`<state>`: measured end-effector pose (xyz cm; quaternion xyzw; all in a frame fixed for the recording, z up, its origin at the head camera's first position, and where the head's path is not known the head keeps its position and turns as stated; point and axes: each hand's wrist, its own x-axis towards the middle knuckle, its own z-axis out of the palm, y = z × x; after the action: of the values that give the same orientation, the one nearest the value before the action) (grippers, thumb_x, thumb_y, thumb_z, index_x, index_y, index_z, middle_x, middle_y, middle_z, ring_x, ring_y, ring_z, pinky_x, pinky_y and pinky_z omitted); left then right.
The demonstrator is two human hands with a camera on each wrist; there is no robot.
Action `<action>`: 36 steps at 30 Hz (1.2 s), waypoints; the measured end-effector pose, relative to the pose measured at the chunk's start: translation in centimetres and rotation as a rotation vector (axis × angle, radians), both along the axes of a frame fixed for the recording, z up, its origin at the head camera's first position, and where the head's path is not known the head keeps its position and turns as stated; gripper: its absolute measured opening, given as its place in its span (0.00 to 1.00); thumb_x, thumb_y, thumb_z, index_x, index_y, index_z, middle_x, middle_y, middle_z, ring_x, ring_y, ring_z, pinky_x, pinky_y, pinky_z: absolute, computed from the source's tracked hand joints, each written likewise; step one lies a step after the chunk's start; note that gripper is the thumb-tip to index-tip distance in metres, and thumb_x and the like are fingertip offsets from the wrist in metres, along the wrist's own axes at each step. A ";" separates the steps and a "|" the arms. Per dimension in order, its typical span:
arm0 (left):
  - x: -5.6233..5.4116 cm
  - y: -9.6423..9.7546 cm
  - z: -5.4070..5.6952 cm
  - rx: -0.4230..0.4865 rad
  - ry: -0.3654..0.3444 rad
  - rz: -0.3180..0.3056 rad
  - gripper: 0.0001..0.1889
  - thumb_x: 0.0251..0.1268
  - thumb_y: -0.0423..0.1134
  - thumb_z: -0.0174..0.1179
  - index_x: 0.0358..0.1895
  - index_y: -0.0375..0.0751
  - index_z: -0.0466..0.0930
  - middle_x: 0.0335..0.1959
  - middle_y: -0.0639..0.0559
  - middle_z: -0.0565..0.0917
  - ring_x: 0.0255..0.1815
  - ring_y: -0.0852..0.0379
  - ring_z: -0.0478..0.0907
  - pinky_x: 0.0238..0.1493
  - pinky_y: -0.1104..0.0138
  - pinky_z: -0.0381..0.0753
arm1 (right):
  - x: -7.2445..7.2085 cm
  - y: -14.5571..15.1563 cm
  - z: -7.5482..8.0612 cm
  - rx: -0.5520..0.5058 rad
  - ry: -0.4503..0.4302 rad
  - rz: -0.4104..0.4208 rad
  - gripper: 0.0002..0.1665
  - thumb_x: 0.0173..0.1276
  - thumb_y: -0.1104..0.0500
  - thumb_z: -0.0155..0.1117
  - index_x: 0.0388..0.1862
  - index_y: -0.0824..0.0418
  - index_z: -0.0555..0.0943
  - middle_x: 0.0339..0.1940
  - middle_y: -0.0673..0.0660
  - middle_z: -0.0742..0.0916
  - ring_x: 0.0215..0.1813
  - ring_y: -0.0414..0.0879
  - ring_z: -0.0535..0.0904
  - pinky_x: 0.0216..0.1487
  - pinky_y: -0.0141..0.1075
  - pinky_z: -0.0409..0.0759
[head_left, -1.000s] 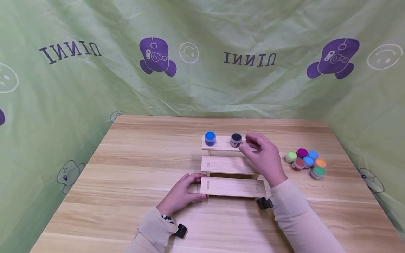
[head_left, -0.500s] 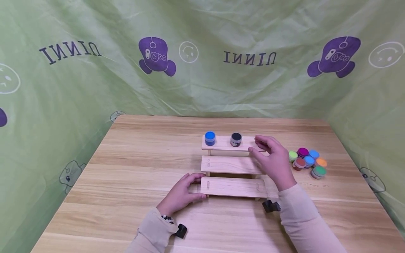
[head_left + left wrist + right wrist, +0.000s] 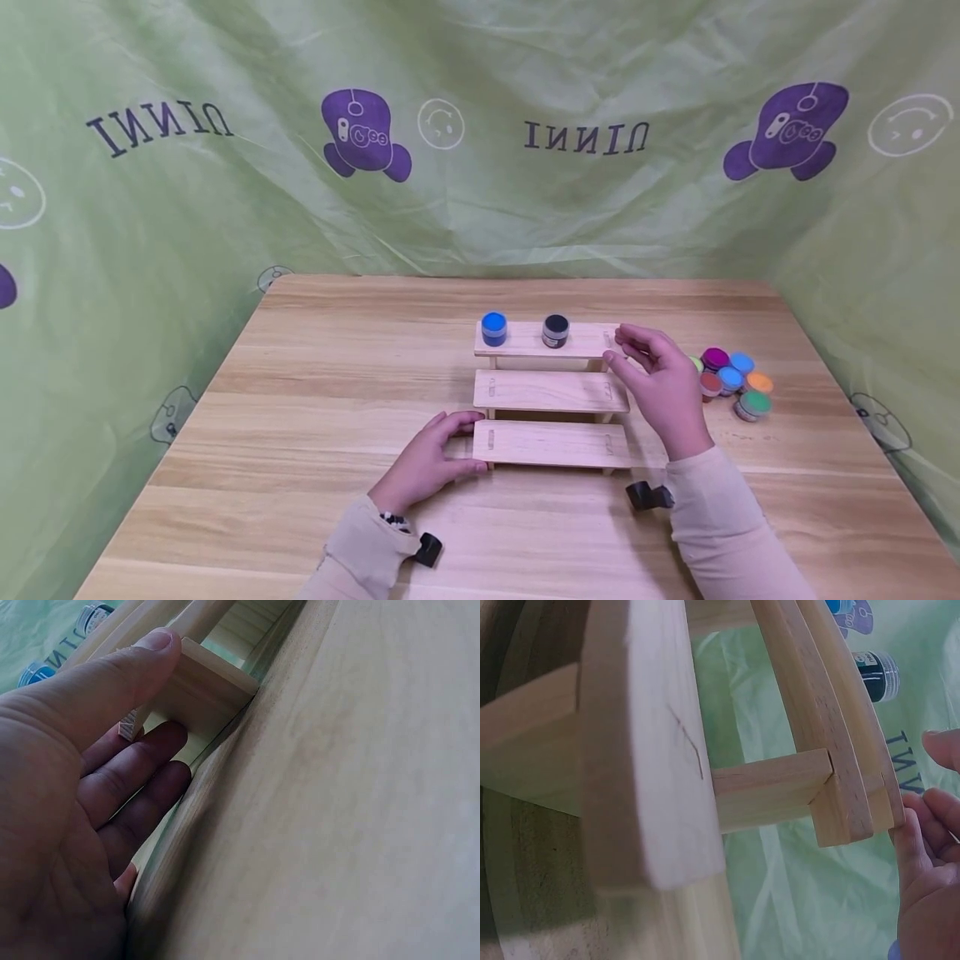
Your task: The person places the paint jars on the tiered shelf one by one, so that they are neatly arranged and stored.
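A light wooden three-tier stand [image 3: 551, 392] rests on the table. On its top tier stand a blue paint jar [image 3: 494, 330] at the left and a black paint jar [image 3: 556, 332] near the middle, both upright. My left hand [image 3: 423, 465] grips the left end of the lowest tier; in the left wrist view its thumb [image 3: 154, 645] lies over the board's edge and several fingers bend beneath. My right hand [image 3: 666, 390] is beside the right end of the top tier, fingertips right at the board's end, loosely bent and holding nothing.
To the right of the stand sits a cluster of paint jars, among them a purple jar [image 3: 715, 359], an orange jar [image 3: 759, 383] and a green jar [image 3: 752, 406]. A green printed cloth [image 3: 480, 208] hangs behind the wooden table [image 3: 300, 400].
My right hand has moved right, away from the black jar, to the right end of the top tier. The left hand and both jars on the stand keep their places.
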<state>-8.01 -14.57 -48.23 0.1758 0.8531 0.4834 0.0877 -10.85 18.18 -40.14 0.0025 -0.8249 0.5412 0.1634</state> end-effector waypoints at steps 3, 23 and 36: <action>0.0 0.0 -0.1 0.008 0.003 0.003 0.37 0.48 0.47 0.79 0.65 0.50 0.77 0.54 0.58 0.84 0.68 0.47 0.71 0.78 0.47 0.44 | 0.1 0.0 0.0 -0.017 0.003 -0.003 0.29 0.67 0.56 0.73 0.64 0.64 0.79 0.59 0.57 0.83 0.60 0.51 0.82 0.57 0.23 0.75; -0.1 0.0 0.0 0.017 -0.012 0.002 0.36 0.49 0.46 0.79 0.65 0.50 0.77 0.52 0.56 0.84 0.66 0.47 0.74 0.79 0.47 0.43 | -0.3 2.6 -1.0 -0.139 0.013 -0.143 0.21 0.66 0.58 0.73 0.55 0.65 0.84 0.45 0.48 0.88 0.46 0.34 0.83 0.46 0.21 0.80; 0.0 0.0 0.2 0.005 -0.006 -0.003 0.37 0.49 0.47 0.79 0.66 0.50 0.76 0.55 0.58 0.83 0.65 0.52 0.74 0.79 0.51 0.43 | -1.5 5.2 -2.4 -0.280 -0.076 -0.320 0.20 0.65 0.53 0.74 0.54 0.59 0.85 0.44 0.45 0.87 0.45 0.38 0.81 0.38 0.21 0.79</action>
<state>-8.02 -14.58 -47.99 0.1759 0.8512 0.4861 0.0908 -12.32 23.41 -42.50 -0.1714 -0.7372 0.6173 0.2147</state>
